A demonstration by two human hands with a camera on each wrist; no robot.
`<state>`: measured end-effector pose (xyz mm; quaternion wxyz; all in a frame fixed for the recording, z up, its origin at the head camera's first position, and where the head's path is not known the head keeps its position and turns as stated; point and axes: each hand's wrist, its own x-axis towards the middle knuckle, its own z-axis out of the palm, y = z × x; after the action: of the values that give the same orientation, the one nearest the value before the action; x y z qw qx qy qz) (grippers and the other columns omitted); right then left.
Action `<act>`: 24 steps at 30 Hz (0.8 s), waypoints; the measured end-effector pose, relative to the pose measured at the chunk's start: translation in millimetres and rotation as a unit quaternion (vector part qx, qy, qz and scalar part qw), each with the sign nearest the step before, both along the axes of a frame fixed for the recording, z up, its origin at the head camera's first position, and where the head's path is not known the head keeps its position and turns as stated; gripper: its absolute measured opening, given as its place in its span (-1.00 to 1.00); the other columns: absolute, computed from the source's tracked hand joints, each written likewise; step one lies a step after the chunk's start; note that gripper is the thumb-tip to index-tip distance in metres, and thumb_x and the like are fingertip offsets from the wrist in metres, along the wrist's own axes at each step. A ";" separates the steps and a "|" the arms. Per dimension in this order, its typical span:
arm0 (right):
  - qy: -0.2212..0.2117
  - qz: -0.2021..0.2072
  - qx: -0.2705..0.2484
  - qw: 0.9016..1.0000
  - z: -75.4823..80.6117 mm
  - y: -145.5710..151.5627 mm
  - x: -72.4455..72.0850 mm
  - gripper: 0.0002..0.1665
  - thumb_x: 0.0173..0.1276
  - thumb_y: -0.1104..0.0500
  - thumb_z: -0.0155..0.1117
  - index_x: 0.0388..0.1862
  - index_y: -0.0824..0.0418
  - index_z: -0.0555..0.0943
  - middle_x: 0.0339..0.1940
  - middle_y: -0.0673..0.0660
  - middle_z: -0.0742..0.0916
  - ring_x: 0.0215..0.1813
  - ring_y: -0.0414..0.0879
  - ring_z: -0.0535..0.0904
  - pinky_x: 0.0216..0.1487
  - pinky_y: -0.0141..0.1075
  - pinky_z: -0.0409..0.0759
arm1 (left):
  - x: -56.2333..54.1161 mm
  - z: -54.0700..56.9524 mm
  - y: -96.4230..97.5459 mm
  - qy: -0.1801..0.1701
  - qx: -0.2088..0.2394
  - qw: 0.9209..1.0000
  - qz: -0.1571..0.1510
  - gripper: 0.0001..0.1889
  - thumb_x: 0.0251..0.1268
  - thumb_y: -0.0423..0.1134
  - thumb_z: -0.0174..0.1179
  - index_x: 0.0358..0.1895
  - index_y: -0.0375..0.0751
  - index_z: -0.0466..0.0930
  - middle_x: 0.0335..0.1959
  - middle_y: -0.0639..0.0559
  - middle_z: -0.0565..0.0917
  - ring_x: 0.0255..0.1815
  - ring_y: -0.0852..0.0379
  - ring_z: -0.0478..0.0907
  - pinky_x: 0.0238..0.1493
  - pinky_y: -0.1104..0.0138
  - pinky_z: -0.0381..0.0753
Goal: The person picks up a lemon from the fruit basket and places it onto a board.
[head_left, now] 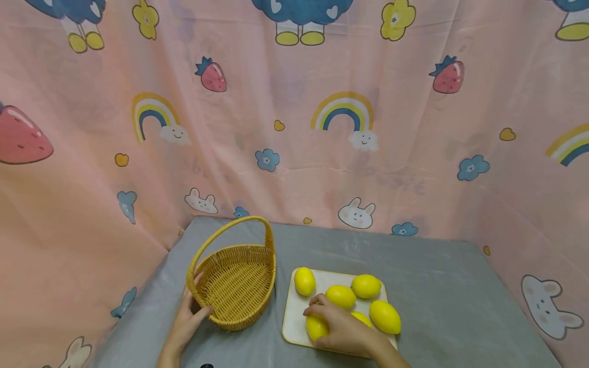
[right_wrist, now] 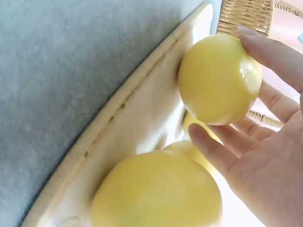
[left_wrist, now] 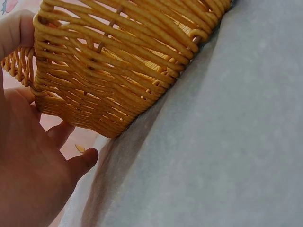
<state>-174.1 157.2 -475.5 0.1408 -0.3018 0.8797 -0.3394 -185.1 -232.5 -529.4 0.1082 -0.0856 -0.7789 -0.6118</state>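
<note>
At the left of the head view, a wicker basket [head_left: 236, 289] with a tall arched handle rests on the grey cloth. My left hand [head_left: 184, 319] grips its near-left rim by the foot of the handle, thumb at the rim and fingers along the outside. The left wrist view gives the woven outer wall [left_wrist: 113, 66] close up. To the right, my right hand [head_left: 342, 327] holds a yellow lemon [head_left: 316, 328] at the near-left part of a white board [head_left: 294, 324]. In the right wrist view, thumb and fingers lie around this lemon [right_wrist: 218, 80].
Several other lemons lie on the board, among them one at the far-left corner [head_left: 305, 281] and one at the right edge [head_left: 385, 317]. A small black object [head_left: 207, 366] shows at the bottom edge. Patterned pink curtains [head_left: 294, 179] enclose the grey-covered table [head_left: 451, 306].
</note>
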 end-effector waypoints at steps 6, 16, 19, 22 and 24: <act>-0.008 -0.018 0.011 1.000 3.4 0.4 1.1 -0.45 0.11 0.15 0.48 0.14 0.03 0.62 0.31 0.06 0.47 0.16 -0.14 0.44 0.19 -0.17 0.47 | -0.4 0.4 0.2 -0.006 0.001 1.000 0.003 -0.13 0.16 -0.55 0.22 0.57 -0.26 0.05 0.61 -0.21 -0.14 0.53 -0.29 -0.15 0.06 0.66 0.17; 0.005 -0.015 0.009 1.000 5.4 1.0 4.6 -0.45 0.12 0.12 0.50 0.14 0.04 0.62 0.35 0.11 0.47 0.21 -0.11 0.45 0.22 -0.14 0.47 | 1.1 2.2 0.5 -0.015 0.000 1.000 0.004 -0.12 0.15 -0.55 0.22 0.57 -0.24 0.06 0.61 -0.20 -0.15 0.53 -0.29 -0.13 0.06 0.67 0.18; 0.007 -0.015 0.004 1.000 6.5 3.8 4.9 -0.45 0.16 0.11 0.48 0.17 0.04 0.61 0.37 0.11 0.45 0.24 -0.09 0.45 0.22 -0.13 0.47 | 1.4 3.7 0.8 -0.029 -0.006 1.000 0.007 -0.12 0.16 -0.53 0.23 0.58 -0.20 0.06 0.61 -0.20 -0.18 0.53 -0.29 -0.10 0.04 0.67 0.19; 0.027 -0.011 -0.017 0.999 8.2 9.2 3.7 -0.51 0.26 0.09 0.43 0.18 0.11 0.60 0.36 0.17 0.47 0.27 0.02 0.47 0.23 -0.06 0.47 | 1.4 4.7 0.9 -0.039 -0.012 0.999 0.010 -0.12 0.18 -0.50 0.23 0.58 -0.17 0.06 0.61 -0.21 -0.20 0.53 -0.30 -0.09 0.04 0.66 0.19; 0.047 -0.014 -0.037 0.998 9.9 13.9 2.4 -0.56 0.34 0.10 0.38 0.16 0.19 0.60 0.31 0.19 0.52 0.25 0.09 0.49 0.22 -0.02 0.48 | 1.2 5.2 1.0 -0.043 -0.016 0.999 0.012 -0.12 0.19 -0.48 0.24 0.59 -0.16 0.05 0.61 -0.21 -0.21 0.54 -0.30 -0.10 0.07 0.62 0.16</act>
<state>-171.7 171.1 -465.6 0.0832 -0.3100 0.8763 -0.3594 -183.9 -231.6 -524.2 0.0809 -0.0512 -0.7936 -0.6009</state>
